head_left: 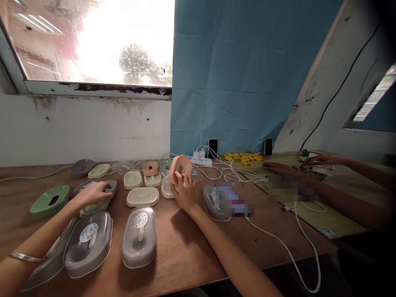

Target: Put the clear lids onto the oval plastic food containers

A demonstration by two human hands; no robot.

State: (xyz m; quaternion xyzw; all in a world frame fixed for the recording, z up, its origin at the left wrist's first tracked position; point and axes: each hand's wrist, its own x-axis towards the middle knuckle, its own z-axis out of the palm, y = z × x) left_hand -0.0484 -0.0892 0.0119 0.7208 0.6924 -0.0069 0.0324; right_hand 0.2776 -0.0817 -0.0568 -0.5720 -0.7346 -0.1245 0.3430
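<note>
My right hand [182, 187] is closed round a pink oval lid [181, 168] and holds it tilted up above the wooden table [198, 243]. My left hand [94, 192] rests with curled fingers on a grey oval container [107, 187] at the left, over a cream one below it. Cream lids [142, 196] lie between my two hands. Closer to me stand two clear-lidded oval containers [139, 236] with round labels.
A green lid [50, 201] lies at far left, grey and cream lids at the back. White power strip [199, 160], cables, two phones and yellow pieces [243, 157] lie by the blue cloth. Another person's hands [280, 168] work at the right.
</note>
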